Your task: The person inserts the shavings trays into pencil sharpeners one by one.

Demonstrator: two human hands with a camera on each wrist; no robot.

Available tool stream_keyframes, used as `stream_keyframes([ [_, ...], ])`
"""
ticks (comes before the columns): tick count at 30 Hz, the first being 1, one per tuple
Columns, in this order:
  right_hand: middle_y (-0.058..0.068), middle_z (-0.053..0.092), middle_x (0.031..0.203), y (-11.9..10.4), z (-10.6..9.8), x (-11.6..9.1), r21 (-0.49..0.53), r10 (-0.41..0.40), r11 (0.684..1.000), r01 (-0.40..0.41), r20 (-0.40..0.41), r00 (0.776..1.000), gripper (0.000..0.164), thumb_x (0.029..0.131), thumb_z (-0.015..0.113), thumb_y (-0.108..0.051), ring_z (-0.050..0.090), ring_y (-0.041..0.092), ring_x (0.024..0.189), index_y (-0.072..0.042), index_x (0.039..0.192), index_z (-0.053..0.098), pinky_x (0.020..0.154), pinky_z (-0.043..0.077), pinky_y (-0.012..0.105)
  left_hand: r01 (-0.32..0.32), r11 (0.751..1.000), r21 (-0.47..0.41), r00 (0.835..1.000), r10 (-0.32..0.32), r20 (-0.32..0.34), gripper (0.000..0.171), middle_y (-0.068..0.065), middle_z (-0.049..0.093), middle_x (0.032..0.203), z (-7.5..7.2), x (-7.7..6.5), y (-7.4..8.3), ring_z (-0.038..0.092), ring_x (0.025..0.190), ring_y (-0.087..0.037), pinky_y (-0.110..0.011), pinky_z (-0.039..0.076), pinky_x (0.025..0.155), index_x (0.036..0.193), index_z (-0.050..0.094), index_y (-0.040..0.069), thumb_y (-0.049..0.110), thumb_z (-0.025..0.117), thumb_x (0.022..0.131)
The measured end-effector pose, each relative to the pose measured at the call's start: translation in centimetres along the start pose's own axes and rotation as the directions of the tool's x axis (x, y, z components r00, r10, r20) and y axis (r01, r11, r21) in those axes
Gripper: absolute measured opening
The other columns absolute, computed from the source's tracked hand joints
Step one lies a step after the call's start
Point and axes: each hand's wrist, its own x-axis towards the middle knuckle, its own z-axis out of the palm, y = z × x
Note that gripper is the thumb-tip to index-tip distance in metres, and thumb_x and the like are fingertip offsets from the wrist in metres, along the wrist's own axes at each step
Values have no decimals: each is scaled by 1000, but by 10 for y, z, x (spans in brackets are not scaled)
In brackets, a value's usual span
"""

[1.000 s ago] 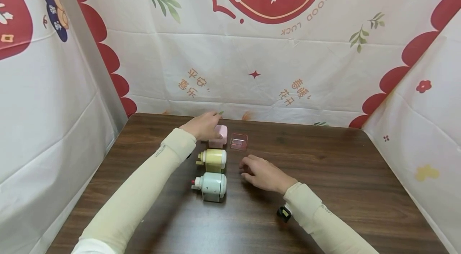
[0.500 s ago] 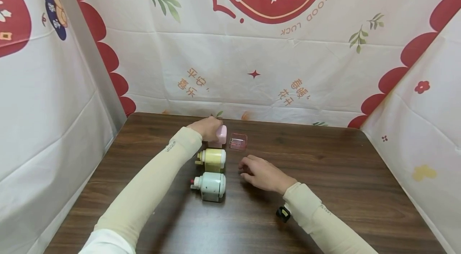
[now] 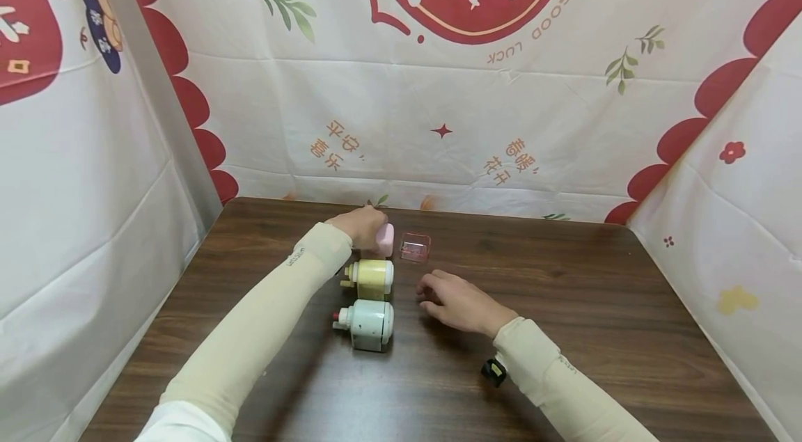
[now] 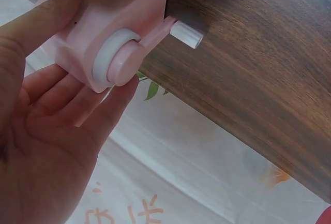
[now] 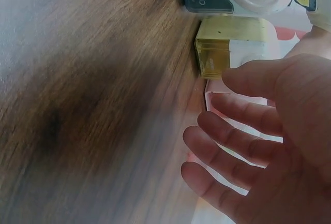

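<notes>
My left hand (image 3: 362, 226) grips a pink crank pencil sharpener (image 3: 385, 239) near the back of the table. In the left wrist view, the thumb lies on one side of the pink body (image 4: 124, 6) and the fingers reach round the other; its crank with a white knob (image 4: 186, 34) shows. Right of it sits a small clear pink-edged tray (image 3: 415, 248), apart from the sharpener. A yellow pencil sharpener (image 3: 374, 278) and a light green one (image 3: 370, 324) lie nearer in a row. My right hand (image 3: 460, 301) rests beside them, fingers loosely bent, holding nothing.
The dark wood table (image 3: 564, 303) is enclosed by printed white cloth (image 3: 401, 101) at the back and both sides. The cloth meets the table's back edge just behind my left hand.
My left hand has shifted slightly right and closed round the pink pencil sharpener, now covering more of it. The right hand and the other sharpeners stay in place.
</notes>
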Motion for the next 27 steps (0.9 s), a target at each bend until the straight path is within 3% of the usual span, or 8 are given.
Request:
stream_keyframes([
  [7, 5, 70, 115, 6, -10, 8, -16, 21, 1000, -21, 4, 1000, 19, 104, 72, -15, 65, 16, 98, -6, 121, 71, 87, 59, 41, -1, 1000, -2, 1000, 1, -6, 39, -12, 74, 111, -1, -2, 2, 67, 92, -21, -39, 59, 87, 124, 69, 0, 17, 86, 93],
  [16, 13, 70, 119, 25, -31, 33, -28, 38, 999, -39, -38, 999, 27, 100, 76, -14, 70, 27, 106, -1, 123, 69, 91, 61, 44, 20, 1000, -19, 999, -21, -24, 36, -11, 74, 106, 0, -5, 7, 66, 88, -21, -40, 59, 84, 121, 69, 1, 18, 85, 94],
  [23, 18, 64, 136, 40, -42, 57, -56, 140, 988, -143, -60, 988, 49, 99, 78, -22, 65, 33, 124, 0, 140, 61, 105, 55, 52, 36, 999, -5, 999, -36, -20, 38, -14, 75, 111, 0, -5, 7, 69, 92, -23, -41, 60, 88, 123, 69, 0, 16, 85, 93],
  [27, 22, 56, 148, 51, -39, 68, -72, 213, 974, -213, -14, 977, 66, 99, 79, -30, 58, 39, 136, 0, 151, 52, 110, 52, 57, 36, 999, -3, 999, -36, -21, 37, -14, 75, 111, 1, -3, 7, 69, 92, -23, -41, 60, 88, 123, 70, 0, 15, 85, 93],
])
